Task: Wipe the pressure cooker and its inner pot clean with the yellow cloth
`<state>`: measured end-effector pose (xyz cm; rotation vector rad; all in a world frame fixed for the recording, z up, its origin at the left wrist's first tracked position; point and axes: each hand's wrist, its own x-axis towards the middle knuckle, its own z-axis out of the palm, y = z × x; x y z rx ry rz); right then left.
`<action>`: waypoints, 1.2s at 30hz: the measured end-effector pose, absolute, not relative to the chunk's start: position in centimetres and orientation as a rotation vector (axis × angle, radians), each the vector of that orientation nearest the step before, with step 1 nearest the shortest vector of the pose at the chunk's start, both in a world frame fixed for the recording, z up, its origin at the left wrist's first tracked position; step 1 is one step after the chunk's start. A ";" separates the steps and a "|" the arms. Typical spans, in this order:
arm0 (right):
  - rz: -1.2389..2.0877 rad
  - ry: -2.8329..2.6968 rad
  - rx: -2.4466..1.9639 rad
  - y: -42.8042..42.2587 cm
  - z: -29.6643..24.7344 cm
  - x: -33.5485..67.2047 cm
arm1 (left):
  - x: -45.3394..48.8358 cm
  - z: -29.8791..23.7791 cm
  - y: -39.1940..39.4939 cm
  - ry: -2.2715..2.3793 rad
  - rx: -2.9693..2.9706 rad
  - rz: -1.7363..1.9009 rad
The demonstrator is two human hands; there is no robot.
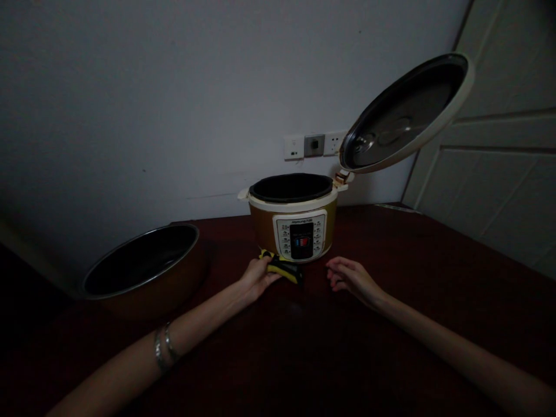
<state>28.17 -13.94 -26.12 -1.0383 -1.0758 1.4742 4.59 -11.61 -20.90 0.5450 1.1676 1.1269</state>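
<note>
My left hand (256, 279) is closed on a yellow-and-black object (284, 270), whose kind is too dark to make out. That object is low in front of the cooker, just below its panel. My right hand (351, 279) is to the right of it, apart from it, with its fingers curled together; whether something small is in them is hidden. Behind both hands stands an electric pressure cooker (263, 229), white and gold, with a dark opening at the top. Its hinged lid (402, 119) is raised to the right. The cooker's front panel (302, 237) has a lit display.
A large round pot (174, 278) with a metal rim sits at the left on the dark red table (278, 353). Wall sockets (313, 146) are behind the cooker, and a panelled door (495, 191) is at the right. The room is dim.
</note>
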 end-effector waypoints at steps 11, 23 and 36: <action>1.461 -1.076 -1.026 -14.1 -26.4 28.4 | 1.6 -21.1 -10.0 1.233 0.493 1.339; 1.458 -1.078 -1.018 -14.2 -26.3 28.3 | 7.0 -23.2 -11.7 1.115 0.473 1.219; 1.454 -1.097 -0.998 -14.3 -26.4 28.4 | 1.9 -21.9 -9.5 1.199 0.441 1.460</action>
